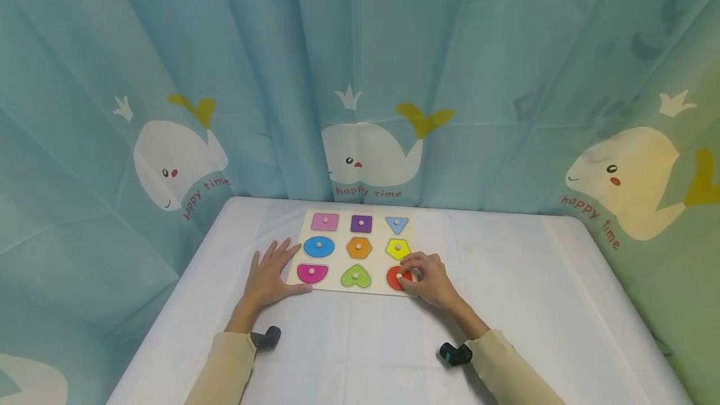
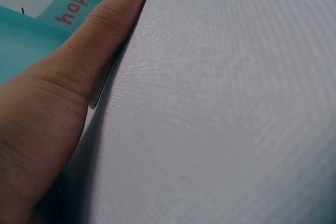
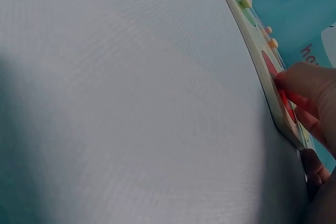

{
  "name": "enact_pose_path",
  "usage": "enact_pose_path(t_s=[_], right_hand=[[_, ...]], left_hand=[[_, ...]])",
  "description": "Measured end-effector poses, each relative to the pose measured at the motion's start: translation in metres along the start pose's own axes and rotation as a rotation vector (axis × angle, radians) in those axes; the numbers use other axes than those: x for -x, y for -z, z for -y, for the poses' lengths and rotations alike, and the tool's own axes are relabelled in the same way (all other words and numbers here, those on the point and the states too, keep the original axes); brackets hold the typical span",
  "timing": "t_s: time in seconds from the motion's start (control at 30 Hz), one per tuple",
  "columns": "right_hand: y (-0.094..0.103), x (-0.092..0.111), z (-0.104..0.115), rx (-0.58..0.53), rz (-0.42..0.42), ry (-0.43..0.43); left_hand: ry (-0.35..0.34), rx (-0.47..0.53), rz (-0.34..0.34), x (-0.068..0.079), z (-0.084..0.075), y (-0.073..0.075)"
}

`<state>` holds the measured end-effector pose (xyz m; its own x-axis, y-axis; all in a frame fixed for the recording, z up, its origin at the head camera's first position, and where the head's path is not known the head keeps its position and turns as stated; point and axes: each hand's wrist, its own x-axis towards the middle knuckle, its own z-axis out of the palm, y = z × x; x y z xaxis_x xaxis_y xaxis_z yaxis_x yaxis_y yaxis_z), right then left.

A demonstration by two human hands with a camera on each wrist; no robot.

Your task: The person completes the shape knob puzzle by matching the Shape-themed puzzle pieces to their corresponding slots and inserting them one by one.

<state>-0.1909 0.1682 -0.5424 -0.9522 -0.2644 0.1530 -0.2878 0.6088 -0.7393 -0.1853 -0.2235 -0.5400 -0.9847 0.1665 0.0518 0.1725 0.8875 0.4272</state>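
Observation:
A white shape-puzzle board (image 1: 335,262) lies flat on the table, filled with coloured pieces that each carry a small round knob. My left hand (image 1: 269,278) rests at the board's left edge, fingers spread and straight, the thumb (image 2: 105,27) along its front edge. At the front right corner, my right hand (image 1: 432,281) pinches the knob of the red round piece (image 1: 392,279) between thumb and index finger. That piece (image 3: 270,63) sits in its recess and is partly covered by the fingers. Beside it are the green heart (image 1: 356,279) and the yellow pentagon (image 1: 394,253).
A white cloth covers the table (image 1: 349,342). Behind it hangs a blue curtain (image 1: 371,49) with whale prints. Further pieces on the board include a blue oval (image 1: 312,250), an orange hexagon (image 1: 358,255) and a purple square (image 1: 361,229). Black wrist cameras sit below both hands.

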Motion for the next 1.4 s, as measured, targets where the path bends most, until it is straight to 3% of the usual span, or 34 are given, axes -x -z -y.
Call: enact_pose_path(t_s=[0.33,0.63,0.87,1.07,1.4], right_hand=[[0.001,-0.004,-0.003,0.004,0.021,0.021],[0.007,-0.003,-0.006,-0.013,0.085,-0.081],[0.016,-0.007,-0.004,-0.022,0.106,-0.040],[0.030,-0.012,0.001,-0.033,0.119,0.049],[0.055,-0.023,0.016,-0.053,0.085,0.091]], left_hand=[[-0.004,-0.004,0.006,-0.002,0.002,-0.001],[-0.030,0.000,0.065,-0.006,0.005,-0.004],[0.005,0.073,0.106,-0.009,0.001,0.014],[-0.020,0.111,0.093,-0.019,-0.003,0.028],[-0.102,0.014,0.040,-0.030,-0.020,0.053]])
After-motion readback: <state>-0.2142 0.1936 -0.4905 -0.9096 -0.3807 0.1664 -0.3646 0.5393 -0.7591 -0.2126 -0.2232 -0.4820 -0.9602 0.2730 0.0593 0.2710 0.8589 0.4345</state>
